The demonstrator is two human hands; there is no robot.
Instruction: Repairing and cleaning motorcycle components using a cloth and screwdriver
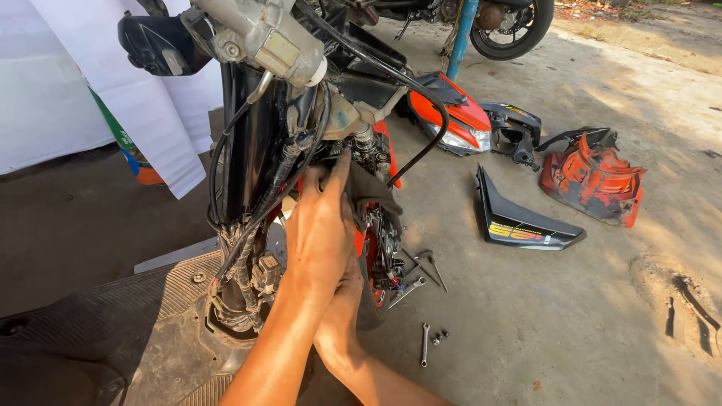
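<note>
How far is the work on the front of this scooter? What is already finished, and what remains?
Done: the front panels are off; the headlight cover, black side panel and red inner panel lie on the ground, leaving cables bare. In hand: the left hand presses a dark cloth under the steering head; the right hand reaches below it. Left: wrenches still lie out and nothing is refitted.

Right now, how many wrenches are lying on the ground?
3 visible: one wrench nearest the camera, one by the front wheel, one just beyond. Others may be hidden.
</note>
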